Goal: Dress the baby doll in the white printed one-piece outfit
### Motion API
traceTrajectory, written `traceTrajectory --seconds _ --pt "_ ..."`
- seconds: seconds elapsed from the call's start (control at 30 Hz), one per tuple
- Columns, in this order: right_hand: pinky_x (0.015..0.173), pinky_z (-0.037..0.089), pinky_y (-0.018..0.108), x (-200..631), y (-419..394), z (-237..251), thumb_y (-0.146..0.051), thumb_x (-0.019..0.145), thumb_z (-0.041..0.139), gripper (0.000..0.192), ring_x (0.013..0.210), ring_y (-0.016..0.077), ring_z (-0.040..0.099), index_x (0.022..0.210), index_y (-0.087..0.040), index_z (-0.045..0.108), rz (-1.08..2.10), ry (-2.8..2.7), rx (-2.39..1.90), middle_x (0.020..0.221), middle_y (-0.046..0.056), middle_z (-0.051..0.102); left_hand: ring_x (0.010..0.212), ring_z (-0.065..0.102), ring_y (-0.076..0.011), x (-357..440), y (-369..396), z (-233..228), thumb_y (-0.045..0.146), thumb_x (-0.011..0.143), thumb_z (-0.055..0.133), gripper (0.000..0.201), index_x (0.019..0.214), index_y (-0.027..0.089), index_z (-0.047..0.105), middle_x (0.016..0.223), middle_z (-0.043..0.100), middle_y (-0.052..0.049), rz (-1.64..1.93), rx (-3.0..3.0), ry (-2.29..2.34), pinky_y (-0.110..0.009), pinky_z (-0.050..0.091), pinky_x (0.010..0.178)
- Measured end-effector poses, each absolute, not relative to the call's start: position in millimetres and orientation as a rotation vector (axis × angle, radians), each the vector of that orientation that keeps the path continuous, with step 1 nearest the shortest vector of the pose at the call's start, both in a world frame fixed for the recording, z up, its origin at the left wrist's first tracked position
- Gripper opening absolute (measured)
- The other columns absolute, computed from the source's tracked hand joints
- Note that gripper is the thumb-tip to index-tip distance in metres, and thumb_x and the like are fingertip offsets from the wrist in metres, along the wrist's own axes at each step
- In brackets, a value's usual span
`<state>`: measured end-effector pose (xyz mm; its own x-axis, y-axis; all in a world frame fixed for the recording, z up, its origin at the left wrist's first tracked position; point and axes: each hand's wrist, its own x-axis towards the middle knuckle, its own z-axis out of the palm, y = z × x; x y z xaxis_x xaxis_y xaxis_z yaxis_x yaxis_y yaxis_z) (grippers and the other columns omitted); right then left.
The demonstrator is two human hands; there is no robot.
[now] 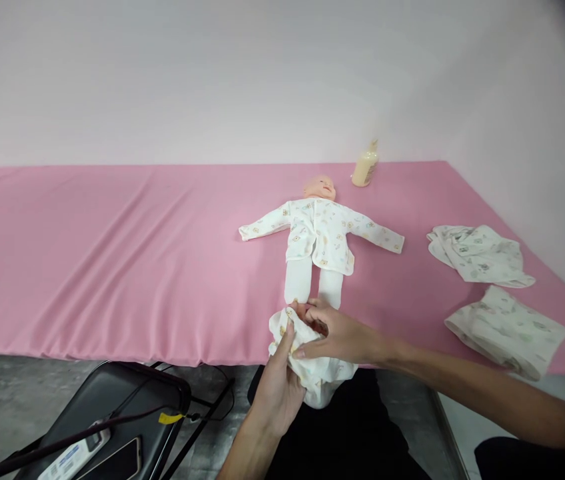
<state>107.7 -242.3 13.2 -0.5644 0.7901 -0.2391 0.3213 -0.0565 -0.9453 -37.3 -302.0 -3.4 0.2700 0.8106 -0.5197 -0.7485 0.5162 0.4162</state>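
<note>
A baby doll [320,189] lies on its back in a white printed jacket [307,230], its arms spread and its legs toward me. White coverings [297,279] show on both legs. At the doll's foot on the left, white printed baby pants [320,383] are bunched up and hang past the table edge. My left hand [280,387] grips them from below, thumb on top. My right hand [337,333] pinches the gathered cloth right at that foot, its fingertips partly hidden behind the fabric and against the foot.
A pink sheet [187,267] covers the table, which meets the wall at the back. A pump bottle [365,167] stands beyond the doll's head. Two folded printed cloths [482,257] lie at right. Below left, a black chair [157,390] holds a phone [115,463] and power strip [77,457].
</note>
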Motion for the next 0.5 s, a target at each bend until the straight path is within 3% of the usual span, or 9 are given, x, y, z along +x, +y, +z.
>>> traceTrajectory --seconds 0.13,0.2,0.3,0.43,0.5 --pt "0.086 0.051 0.034 107 -237 16 -0.027 0.081 0.061 0.029 0.105 0.0223 0.061 0.108 -0.025 0.069 1.746 -1.742 -1.200 0.116 0.005 0.061 0.121 0.060 -0.0217 -37 -303 -3 0.040 0.095 0.057 0.054 0.145 0.025 0.046 0.132 0.063 -0.007 1.115 0.075 0.759 -0.033 0.044 0.109" --pt "0.082 0.051 0.034 108 -234 16 -0.022 0.082 0.054 0.034 0.099 0.0216 0.063 0.113 -0.025 0.068 1.778 -1.680 -1.234 0.110 0.004 0.066 0.122 0.059 -0.0218 -37 -302 -3 0.040 0.095 0.056 0.054 0.146 0.024 0.045 0.133 0.062 -0.007 1.131 0.064 0.756 -0.033 0.043 0.109" --pt "0.076 0.050 0.034 110 -235 12 -0.020 0.083 0.050 0.029 0.089 0.0209 0.064 0.105 -0.024 0.068 1.696 -1.696 -1.274 0.098 0.003 0.068 0.121 0.060 -0.0225 -39 -300 -3 0.040 0.095 0.056 0.054 0.144 0.022 0.047 0.131 0.063 -0.008 1.120 0.049 0.753 -0.033 0.044 0.108" --pt "0.082 0.048 0.035 110 -244 9 -0.023 0.085 0.052 0.012 0.094 0.0201 0.060 0.091 -0.022 0.062 1.324 -1.852 -1.336 0.105 0.004 0.063 0.114 0.064 -0.0214 -42 -296 -1 0.038 0.094 0.057 0.048 0.139 0.021 0.052 0.126 0.066 -0.007 1.119 0.074 0.765 -0.031 0.048 0.102" --pt "0.083 0.047 0.035 109 -249 12 -0.033 0.086 0.057 0.013 0.097 0.0207 0.058 0.091 -0.022 0.060 1.226 -1.943 -1.332 0.107 0.005 0.059 0.110 0.066 -0.0209 -44 -294 0 0.037 0.094 0.057 0.045 0.137 0.021 0.054 0.124 0.067 -0.006 1.131 0.097 0.768 -0.030 0.050 0.099"
